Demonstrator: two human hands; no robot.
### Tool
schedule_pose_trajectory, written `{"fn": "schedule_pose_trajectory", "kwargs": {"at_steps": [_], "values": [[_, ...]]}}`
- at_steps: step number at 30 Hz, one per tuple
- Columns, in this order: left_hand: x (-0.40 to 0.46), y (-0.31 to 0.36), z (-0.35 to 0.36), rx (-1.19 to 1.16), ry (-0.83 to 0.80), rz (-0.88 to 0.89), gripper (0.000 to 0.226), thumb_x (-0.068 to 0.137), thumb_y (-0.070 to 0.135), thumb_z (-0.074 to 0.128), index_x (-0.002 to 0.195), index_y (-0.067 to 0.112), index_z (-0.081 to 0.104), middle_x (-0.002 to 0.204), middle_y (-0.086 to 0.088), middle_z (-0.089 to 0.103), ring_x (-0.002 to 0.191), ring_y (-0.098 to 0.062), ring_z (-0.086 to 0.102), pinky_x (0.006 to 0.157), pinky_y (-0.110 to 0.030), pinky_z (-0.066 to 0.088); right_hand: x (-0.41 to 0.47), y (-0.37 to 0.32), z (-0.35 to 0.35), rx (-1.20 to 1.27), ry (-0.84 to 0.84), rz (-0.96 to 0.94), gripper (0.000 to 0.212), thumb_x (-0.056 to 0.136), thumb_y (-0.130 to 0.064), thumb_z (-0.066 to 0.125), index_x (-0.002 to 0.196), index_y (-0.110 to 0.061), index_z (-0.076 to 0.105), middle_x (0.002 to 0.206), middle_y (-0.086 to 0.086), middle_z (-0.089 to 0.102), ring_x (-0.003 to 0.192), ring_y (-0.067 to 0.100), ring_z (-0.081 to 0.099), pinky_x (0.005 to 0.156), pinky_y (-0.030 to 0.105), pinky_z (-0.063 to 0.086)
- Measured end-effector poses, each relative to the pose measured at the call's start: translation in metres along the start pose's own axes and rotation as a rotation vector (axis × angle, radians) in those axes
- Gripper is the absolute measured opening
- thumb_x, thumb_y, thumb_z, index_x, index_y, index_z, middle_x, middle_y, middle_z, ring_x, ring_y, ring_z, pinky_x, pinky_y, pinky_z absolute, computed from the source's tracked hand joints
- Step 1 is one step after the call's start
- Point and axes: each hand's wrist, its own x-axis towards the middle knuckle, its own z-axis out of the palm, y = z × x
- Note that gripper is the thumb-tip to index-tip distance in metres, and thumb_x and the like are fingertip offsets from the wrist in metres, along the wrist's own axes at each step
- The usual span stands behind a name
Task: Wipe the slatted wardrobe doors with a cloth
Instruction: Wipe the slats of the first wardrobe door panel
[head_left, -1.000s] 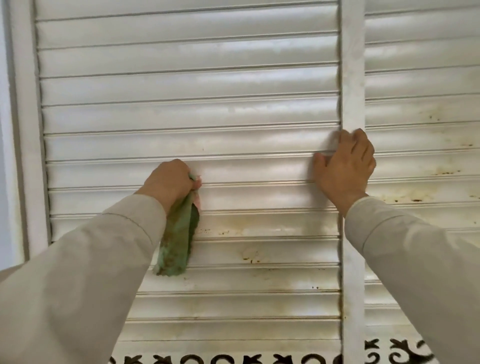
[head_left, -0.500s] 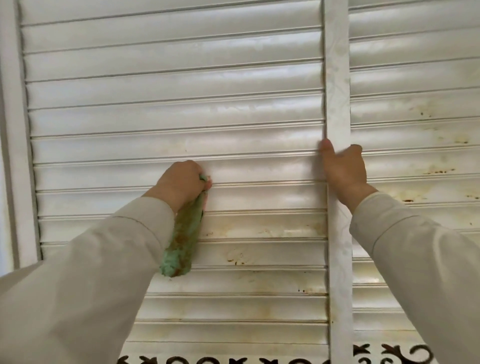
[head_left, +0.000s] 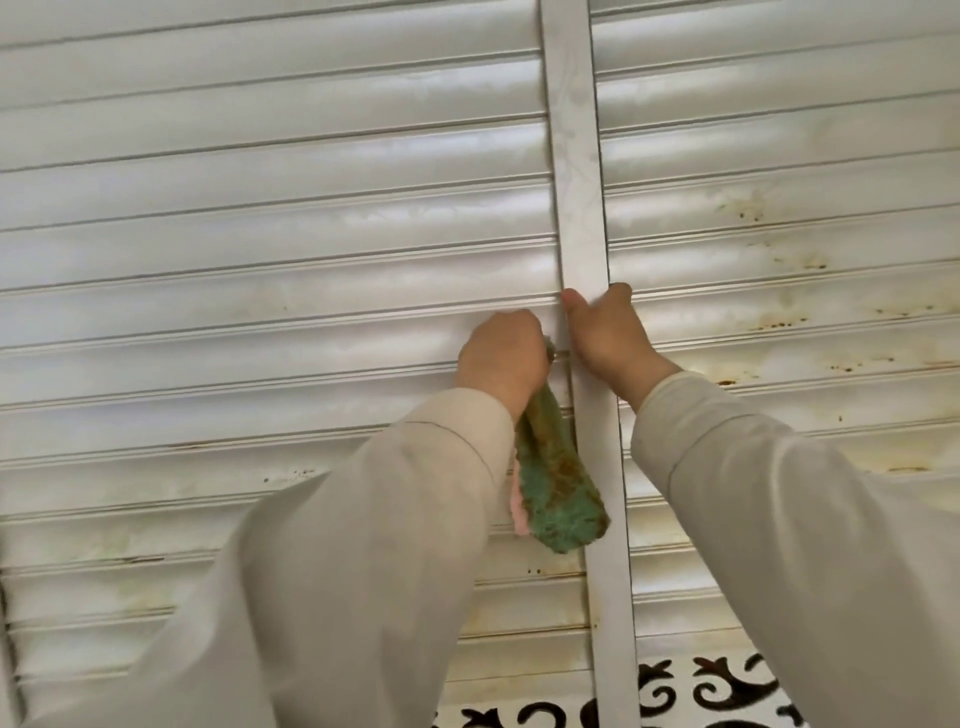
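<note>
Up close, I see my left hand (head_left: 503, 358) curled tight round the top of the green cloth (head_left: 558, 488), pressing it to a slat of the left wardrobe door (head_left: 270, 218) just beside the upright centre post (head_left: 582, 208). The cloth's stained tail hangs down. My right hand (head_left: 608, 335) grips that post, thumb on its left edge, fingers (head_left: 621, 291) curled toward the rust-spotted right door (head_left: 789, 218).

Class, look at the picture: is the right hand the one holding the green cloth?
No: the left hand grips the green cloth, while the right hand holds the door's upright strip.
</note>
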Motion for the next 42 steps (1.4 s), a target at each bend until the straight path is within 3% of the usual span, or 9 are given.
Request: {"fn": "schedule_pose_trajectory", "kwargs": {"at_steps": [9, 13, 23, 27, 31, 33, 36, 39, 42], "values": [[-0.026, -0.116, -0.037, -0.05, 0.013, -0.279, 0.033, 0.091, 0.048, 0.063, 0.076, 0.019, 0.057, 0.093, -0.008, 0.064, 0.091, -0.031, 0.059, 0.074, -0.033, 0.043, 0.002, 0.001, -0.005, -0.002, -0.066, 0.02, 0.06, 0.1, -0.046, 0.051, 0.138, -0.003, 0.033, 0.135, 0.013, 0.051, 0.119, 0.029, 0.051, 0.084, 0.026, 0.033], [-0.044, -0.158, -0.056, -0.053, 0.048, -0.382, 0.031, 0.094, 0.045, 0.062, 0.084, 0.015, 0.06, 0.093, -0.01, 0.065, 0.093, -0.032, 0.06, 0.077, -0.032, 0.042, 0.001, -0.001, -0.005, 0.043, -0.107, 0.038, 0.058, 0.101, -0.043, 0.05, 0.137, -0.002, 0.031, 0.133, 0.013, 0.05, 0.119, 0.027, 0.05, 0.086, 0.026, 0.034], [-0.017, -0.054, -0.024, -0.056, -0.007, -0.173, 0.03, 0.096, 0.038, 0.059, 0.096, 0.009, 0.067, 0.105, -0.013, 0.068, 0.105, -0.033, 0.06, 0.082, -0.031, 0.043, 0.007, 0.004, -0.006, 0.058, -0.182, 0.044, 0.056, 0.101, -0.044, 0.048, 0.136, -0.005, 0.028, 0.139, 0.015, 0.046, 0.121, 0.032, 0.05, 0.097, 0.036, 0.042], [-0.004, -0.002, -0.007, -0.045, -0.023, -0.087, 0.027, 0.095, 0.035, 0.059, 0.09, 0.009, 0.065, 0.103, -0.013, 0.067, 0.104, -0.032, 0.06, 0.079, -0.032, 0.044, 0.009, 0.008, -0.006, 0.052, -0.187, 0.04, 0.059, 0.101, -0.044, 0.047, 0.139, -0.005, 0.026, 0.144, 0.015, 0.042, 0.125, 0.033, 0.048, 0.091, 0.032, 0.038], [-0.01, 0.007, 0.002, -0.055, 0.003, -0.144, 0.027, 0.096, 0.038, 0.057, 0.078, 0.018, 0.053, 0.091, -0.007, 0.062, 0.096, -0.032, 0.061, 0.072, -0.033, 0.042, 0.008, 0.011, -0.009, 0.056, -0.179, 0.019, 0.059, 0.101, -0.044, 0.047, 0.141, -0.006, 0.025, 0.145, 0.014, 0.042, 0.126, 0.032, 0.048, 0.09, 0.03, 0.036], [-0.019, 0.006, 0.006, -0.049, 0.044, -0.185, 0.024, 0.097, 0.042, 0.052, 0.088, 0.02, 0.056, 0.097, -0.008, 0.064, 0.096, -0.033, 0.061, 0.074, -0.035, 0.046, 0.005, 0.011, -0.008, 0.071, -0.183, 0.01, 0.058, 0.101, -0.044, 0.047, 0.14, -0.006, 0.026, 0.144, 0.013, 0.044, 0.124, 0.031, 0.049, 0.089, 0.029, 0.036], [-0.029, 0.009, 0.016, -0.238, 0.089, -0.267, 0.027, 0.1, 0.038, 0.047, 0.111, 0.015, 0.054, 0.11, -0.012, 0.064, 0.102, -0.035, 0.061, 0.081, -0.037, 0.049, 0.002, 0.01, -0.007, 0.086, -0.184, 0.002, 0.056, 0.101, -0.043, 0.047, 0.139, -0.008, 0.027, 0.142, 0.013, 0.044, 0.123, 0.031, 0.049, 0.089, 0.03, 0.035], [-0.035, 0.017, 0.027, -0.696, 0.232, -0.351, 0.019, 0.095, 0.041, 0.046, 0.099, 0.022, 0.048, 0.1, -0.01, 0.064, 0.092, -0.037, 0.066, 0.083, -0.046, 0.057, 0.001, 0.009, -0.006, 0.09, -0.185, -0.004, 0.055, 0.102, -0.043, 0.047, 0.139, -0.008, 0.027, 0.142, 0.013, 0.044, 0.123, 0.031, 0.049, 0.088, 0.03, 0.035], [-0.038, 0.029, 0.033, -0.851, 0.363, -0.314, 0.017, 0.098, 0.042, 0.045, 0.099, 0.026, 0.048, 0.092, -0.004, 0.065, 0.086, -0.032, 0.067, 0.079, -0.046, 0.057, 0.001, 0.01, -0.005, 0.099, -0.177, -0.013, 0.052, 0.101, -0.041, 0.048, 0.136, -0.007, 0.029, 0.138, 0.015, 0.047, 0.118, 0.029, 0.052, 0.084, 0.029, 0.036]]}}
